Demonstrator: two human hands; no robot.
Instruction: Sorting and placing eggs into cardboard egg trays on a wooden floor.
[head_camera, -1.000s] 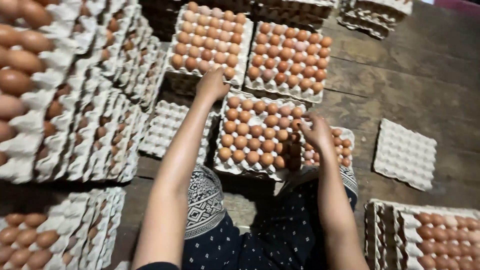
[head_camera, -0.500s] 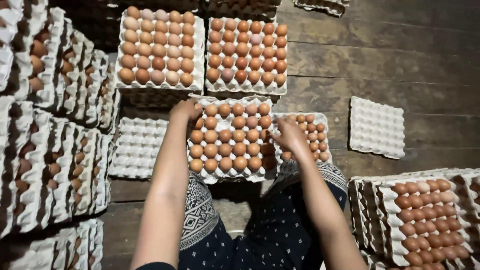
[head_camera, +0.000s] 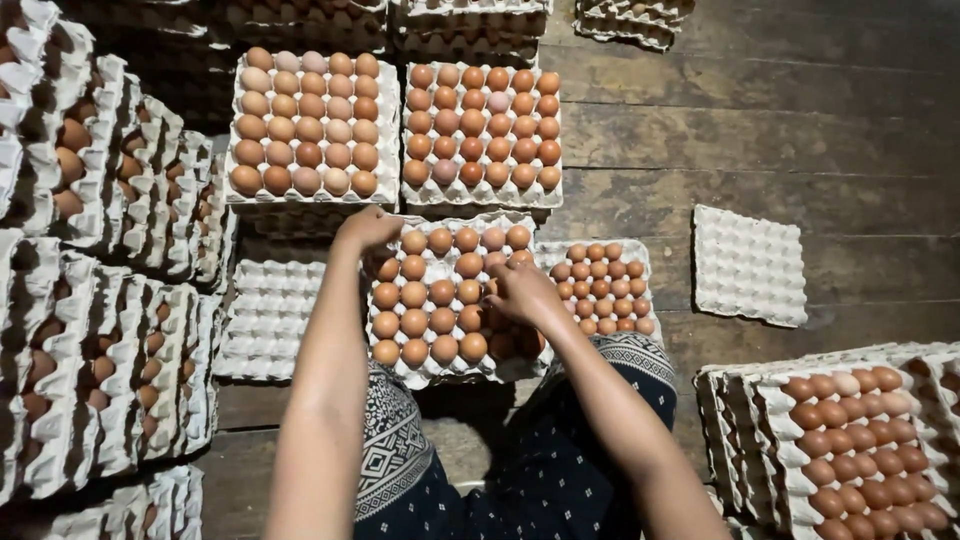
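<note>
A white pulp egg tray (head_camera: 432, 374) full of brown eggs sits on a stack right in front of my knees. My left hand (head_camera: 366, 228) rests at the tray's far left corner, fingers curled on its edge. My right hand (head_camera: 522, 292) lies over the eggs on the right side of the same tray, fingers bent down among them; whether it grips an egg is hidden. A lower tray of smaller eggs (head_camera: 604, 288) sits just right of it.
Two full trays (head_camera: 306, 120) (head_camera: 484, 125) stand on stacks behind. An empty tray (head_camera: 268, 315) lies to the left, another empty tray (head_camera: 748, 265) on the wooden floor at right. Tall egg-tray stacks (head_camera: 90, 300) line the left; more full trays (head_camera: 850, 440) sit lower right.
The view tilted and shifted, so the trays now sit lower and more central. My right hand moved from the tray's right edge inward onto the eggs. My left hand stays at the far left corner.
</note>
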